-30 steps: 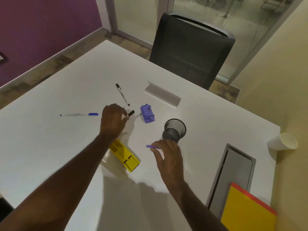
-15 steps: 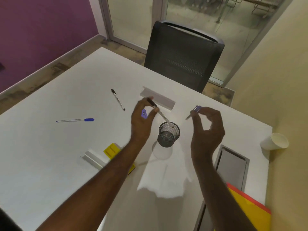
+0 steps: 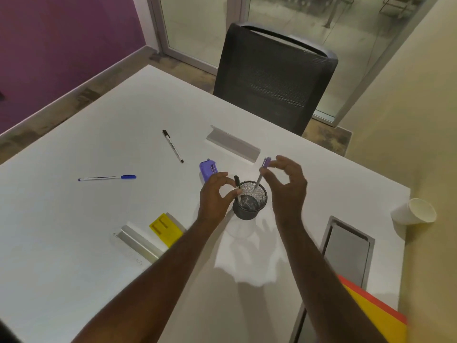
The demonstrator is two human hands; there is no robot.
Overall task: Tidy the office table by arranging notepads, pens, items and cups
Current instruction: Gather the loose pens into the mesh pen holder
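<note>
The black wire-mesh pen cup (image 3: 250,203) stands upright near the middle of the white desk (image 3: 74,231), directly between our two hands, so both are equally near its open mouth. Our left hand (image 3: 214,194) pinches a slim black-capped pen (image 3: 237,188) between thumb and fingertips; its long axis is close to vertical, its lower end already inside the rim. Our right hand (image 3: 288,185) pinches a thin purple-capped pen (image 3: 261,175) by its cap end, the shaft tilted down and leftward into the cup. We judge the next move is simply letting both go so they fall in. The mesh looks stiff and light, and might tip if nudged. Farther left on the desk lie a blue-capped ballpoint pen (image 3: 107,178) and a black-tipped white marker (image 3: 172,146), both flat, well apart from our hands, the left hand nearer.
</note>
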